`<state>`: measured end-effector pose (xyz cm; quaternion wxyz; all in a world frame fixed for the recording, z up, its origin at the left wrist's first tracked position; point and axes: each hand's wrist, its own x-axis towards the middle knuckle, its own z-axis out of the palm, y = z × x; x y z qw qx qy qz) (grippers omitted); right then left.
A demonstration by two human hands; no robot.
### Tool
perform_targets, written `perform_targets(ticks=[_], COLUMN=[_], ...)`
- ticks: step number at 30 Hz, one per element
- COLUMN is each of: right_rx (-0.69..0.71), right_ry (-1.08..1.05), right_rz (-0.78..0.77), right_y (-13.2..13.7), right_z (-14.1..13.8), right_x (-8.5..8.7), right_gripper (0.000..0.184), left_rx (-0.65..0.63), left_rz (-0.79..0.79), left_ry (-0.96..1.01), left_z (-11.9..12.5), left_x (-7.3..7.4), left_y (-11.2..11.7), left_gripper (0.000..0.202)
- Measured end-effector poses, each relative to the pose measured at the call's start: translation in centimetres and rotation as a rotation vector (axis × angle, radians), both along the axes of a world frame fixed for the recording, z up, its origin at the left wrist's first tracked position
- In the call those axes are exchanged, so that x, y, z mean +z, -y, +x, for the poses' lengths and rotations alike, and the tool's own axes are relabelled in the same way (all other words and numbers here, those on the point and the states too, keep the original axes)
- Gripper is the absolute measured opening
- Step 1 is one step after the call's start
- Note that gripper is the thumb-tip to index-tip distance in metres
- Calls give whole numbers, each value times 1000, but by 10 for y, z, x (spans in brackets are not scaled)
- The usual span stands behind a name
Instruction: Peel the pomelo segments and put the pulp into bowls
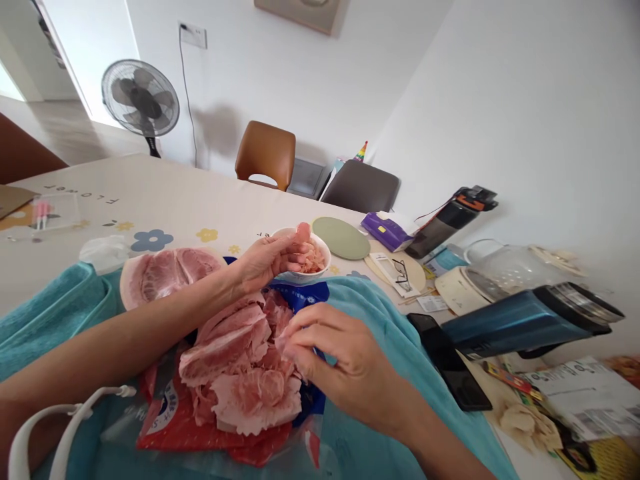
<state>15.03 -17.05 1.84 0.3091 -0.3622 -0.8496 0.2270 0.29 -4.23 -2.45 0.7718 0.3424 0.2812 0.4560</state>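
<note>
My left hand [267,263] reaches over a white bowl [295,275] that holds loose pink pomelo flesh [314,259]. A small pink piece of pomelo flesh [303,232] shows at its fingertips. My right hand [345,357] is pinched at the right side of a heap of torn pomelo peel and membrane [250,373]; what lies between its fingers is too blurred to make out. A large hollowed pomelo rind [173,273] stands behind my left forearm. Under the peel lies a red and blue plastic bag [265,450].
A teal cloth [370,307] covers the near table edge. To the right are a black phone [453,363], a blue flask [520,320], a dark bottle [445,223], glasses [401,275] and a purple tissue pack [386,230]. A green oval mat [341,238] lies beyond the bowl.
</note>
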Motion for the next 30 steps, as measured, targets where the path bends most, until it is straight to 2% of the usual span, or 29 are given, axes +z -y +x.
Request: perform_targets(ticks=[4, 9, 13, 18, 21, 25, 28, 30], right_rx=[51, 37, 51, 43, -79, -398, -527, -517], right_ry=[49, 121, 166, 35, -64, -160, -247, -289], right_rz=[23, -9, -39, -36, 57, 171, 118, 16], right_y=[9, 11, 13, 15, 11, -17, -55, -80], right_z=[-6, -8, -6, -3, 4, 14, 19, 20], right_x=[-16, -27, -33, -30, -16, 4, 7, 4], right_gripper=[20, 13, 17, 15, 14, 12, 13, 25], left_rx=[-54, -72, -99, -96, -97, -93, -92, -97], left_rz=[43, 72, 91, 85, 91, 114, 112, 122], left_ry=[-4, -16, -3, -15, -18, -36, -42, -43], left_z=[0, 0, 0, 1, 2, 2, 3, 3], left_x=[0, -1, -4, -4, -2, 0, 0, -1], left_y=[1, 1, 0, 1, 2, 4, 5, 5], left_gripper=[27, 29, 28, 26, 25, 23, 22, 26])
